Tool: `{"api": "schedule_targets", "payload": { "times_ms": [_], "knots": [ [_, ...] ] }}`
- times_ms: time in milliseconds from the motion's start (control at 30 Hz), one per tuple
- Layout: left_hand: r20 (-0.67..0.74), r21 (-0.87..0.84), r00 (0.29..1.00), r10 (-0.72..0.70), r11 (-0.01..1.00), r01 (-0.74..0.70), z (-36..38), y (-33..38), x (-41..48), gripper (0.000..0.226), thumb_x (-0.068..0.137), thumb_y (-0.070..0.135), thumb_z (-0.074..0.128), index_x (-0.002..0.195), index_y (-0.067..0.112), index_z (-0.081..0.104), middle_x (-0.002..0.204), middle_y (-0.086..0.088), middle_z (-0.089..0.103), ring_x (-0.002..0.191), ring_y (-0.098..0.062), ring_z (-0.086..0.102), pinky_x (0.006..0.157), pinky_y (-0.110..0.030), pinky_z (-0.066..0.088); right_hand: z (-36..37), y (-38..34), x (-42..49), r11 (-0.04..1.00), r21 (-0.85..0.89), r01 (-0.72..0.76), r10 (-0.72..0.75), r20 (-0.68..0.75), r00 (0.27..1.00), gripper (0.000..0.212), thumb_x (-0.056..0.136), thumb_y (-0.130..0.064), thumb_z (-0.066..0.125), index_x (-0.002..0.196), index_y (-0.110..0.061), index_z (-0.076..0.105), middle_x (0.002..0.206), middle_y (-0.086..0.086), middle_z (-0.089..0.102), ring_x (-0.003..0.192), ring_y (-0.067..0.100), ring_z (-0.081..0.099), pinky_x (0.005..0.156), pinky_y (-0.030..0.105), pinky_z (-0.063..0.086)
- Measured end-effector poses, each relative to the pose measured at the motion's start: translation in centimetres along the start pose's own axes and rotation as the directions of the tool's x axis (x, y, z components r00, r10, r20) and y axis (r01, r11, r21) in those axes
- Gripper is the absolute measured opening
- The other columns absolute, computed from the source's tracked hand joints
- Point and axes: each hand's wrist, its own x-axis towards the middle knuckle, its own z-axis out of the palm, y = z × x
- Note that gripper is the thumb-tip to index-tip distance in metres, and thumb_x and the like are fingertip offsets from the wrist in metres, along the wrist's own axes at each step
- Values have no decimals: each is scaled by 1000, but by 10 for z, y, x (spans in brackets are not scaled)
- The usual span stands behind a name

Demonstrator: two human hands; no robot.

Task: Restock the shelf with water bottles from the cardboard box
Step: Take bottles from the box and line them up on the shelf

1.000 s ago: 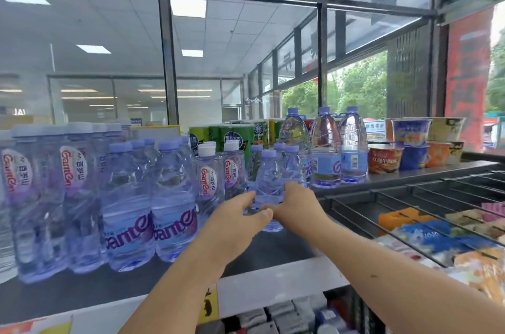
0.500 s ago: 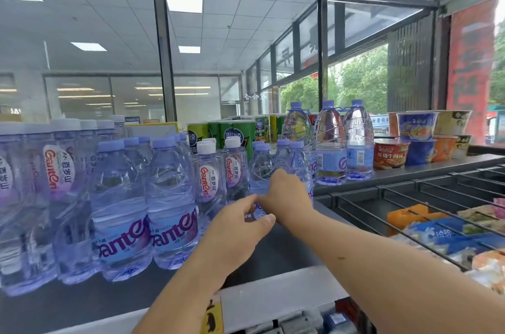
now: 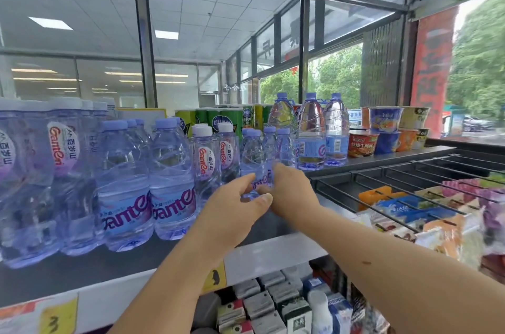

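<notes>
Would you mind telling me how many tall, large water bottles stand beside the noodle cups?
3. They stand in a row on the shelf, left of the noodle cups: the left bottle, the middle bottle, the right bottle. Others may be hidden behind.

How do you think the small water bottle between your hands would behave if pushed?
The small bottle looks full, so it is probably heavy for its size. Its thin ribbed plastic likely dents if squeezed. Tall and narrow, it may tip when pushed.
</notes>
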Motion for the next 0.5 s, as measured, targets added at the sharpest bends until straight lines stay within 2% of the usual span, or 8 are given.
{"api": "schedule_targets", "payload": {
  "times_ms": [100,167,267,400,500],
  "knots": [
    [-16,-33,1000,7,999,-8,0,3,-18,57,92,36,63,145,34,42,141,9,51,119,-5,51,96,-27,42,-13,0,-38,998,18,53,-52,-64,997,29,90,-33,61,104,-8,62,97,11,66,93,30,62,76,37,50],
    [-51,-66,999,2,998,-6,2,4,-35,55,90,34,66,142,34,47,136,9,56,116,-7,56,98,-34,48,-22,1,-69,993,60,97,-91,-104,990,32,90,-33,61,108,-7,66,99,10,68,95,28,61,79,35,49],
    [-87,-115,996,-31,993,21,9,6,-69,51,90,29,67,138,30,52,131,7,60,116,-11,59,102,-45,48,-31,7,-117,984,91,151,-137,-150,979,36,89,-35,64,116,-10,67,104,8,69,99,24,61,81,30,45],
    [-96,-104,989,-108,990,98,30,0,-125,45,91,28,67,134,31,56,131,6,61,115,-12,60,104,-44,46,-34,27,-180,975,185,128,-111,-97,989,40,90,-33,65,125,-13,65,117,5,68,108,20,61,94,33,48],
    [-103,-106,972,-209,974,198,60,-18,-172,45,91,27,66,135,28,56,132,5,60,118,-10,58,102,-38,47,-24,52,-233,971,216,104,-100,-31,995,37,90,-34,64,121,-15,66,118,5,66,105,21,62,91,33,50]
  ]
}}
